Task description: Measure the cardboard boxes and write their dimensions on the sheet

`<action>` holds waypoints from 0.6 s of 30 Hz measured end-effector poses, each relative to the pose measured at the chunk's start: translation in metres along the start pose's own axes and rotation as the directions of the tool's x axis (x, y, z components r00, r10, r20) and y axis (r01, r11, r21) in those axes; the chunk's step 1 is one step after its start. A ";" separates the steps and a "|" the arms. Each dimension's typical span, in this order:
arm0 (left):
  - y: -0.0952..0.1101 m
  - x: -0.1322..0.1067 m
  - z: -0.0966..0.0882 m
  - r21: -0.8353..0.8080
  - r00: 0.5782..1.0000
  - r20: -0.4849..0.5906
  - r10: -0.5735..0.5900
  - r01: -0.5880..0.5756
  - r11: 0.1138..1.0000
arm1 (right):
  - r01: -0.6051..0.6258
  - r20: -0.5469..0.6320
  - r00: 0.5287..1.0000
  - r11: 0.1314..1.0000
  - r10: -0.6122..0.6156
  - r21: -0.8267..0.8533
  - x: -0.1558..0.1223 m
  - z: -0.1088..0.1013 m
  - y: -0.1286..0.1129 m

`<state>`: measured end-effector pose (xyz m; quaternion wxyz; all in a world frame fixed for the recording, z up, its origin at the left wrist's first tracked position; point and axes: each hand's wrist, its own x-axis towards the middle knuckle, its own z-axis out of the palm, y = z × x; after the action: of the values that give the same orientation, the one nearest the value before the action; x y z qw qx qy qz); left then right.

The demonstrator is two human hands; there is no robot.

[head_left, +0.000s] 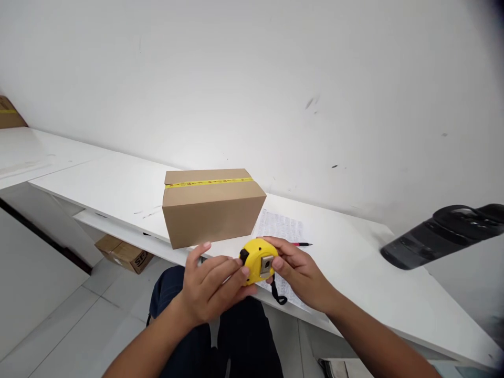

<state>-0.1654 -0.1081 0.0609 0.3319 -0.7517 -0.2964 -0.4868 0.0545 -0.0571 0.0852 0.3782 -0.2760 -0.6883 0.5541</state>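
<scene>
A yellow tape measure (258,258) with a metal belt clip and a black wrist loop is held between both hands just in front of the table edge. My right hand (301,273) grips it from the right side, fingers curled round its body. My left hand (210,283) pinches its left edge with fingertips. Just beyond them a closed cardboard box (210,210) sealed with yellow tape stands on the white table (366,268).
A printed sheet of paper (280,227) and a red pen (302,244) lie right of the box. A dark device (444,235) hangs at the right. Another cardboard box (125,253) sits on the floor under the table; a third box (10,113) at far left.
</scene>
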 end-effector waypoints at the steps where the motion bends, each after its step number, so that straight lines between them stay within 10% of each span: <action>1: -0.002 0.000 -0.001 0.020 1.000 -0.014 0.028 -0.027 0.999 | 0.008 0.010 1.000 1.000 -0.008 0.003 0.001 0.002 0.000; 9: -0.045 -0.011 -0.022 0.120 0.996 -0.024 0.088 -0.085 0.989 | 0.149 -0.274 0.952 0.989 -0.136 0.024 0.025 -0.013 0.003; 13: -0.051 -0.031 -0.009 -0.059 0.985 0.035 -0.171 0.173 0.983 | 0.023 -0.101 0.995 0.999 -0.019 0.031 0.024 0.004 0.011; 15: -0.048 -0.052 0.004 -0.133 0.811 0.205 -0.548 0.577 0.806 | -0.025 -0.011 1.000 0.995 0.024 -0.098 0.009 0.030 0.034; 16: -0.044 -0.068 0.010 -0.116 0.575 0.275 -0.770 0.815 0.568 | -0.013 -0.002 1.000 0.982 0.013 -0.186 -0.001 0.046 0.050; 18: -0.037 -0.111 0.014 -0.021 0.232 0.290 -0.928 0.971 0.237 | 0.031 -0.003 0.999 0.939 -0.035 -0.343 -0.025 0.083 0.088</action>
<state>-0.2251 -0.0880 -0.0385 -0.1448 -0.4904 -0.6773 -0.5289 -0.0037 -0.1029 -0.0144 0.3368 -0.3287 -0.7770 0.4180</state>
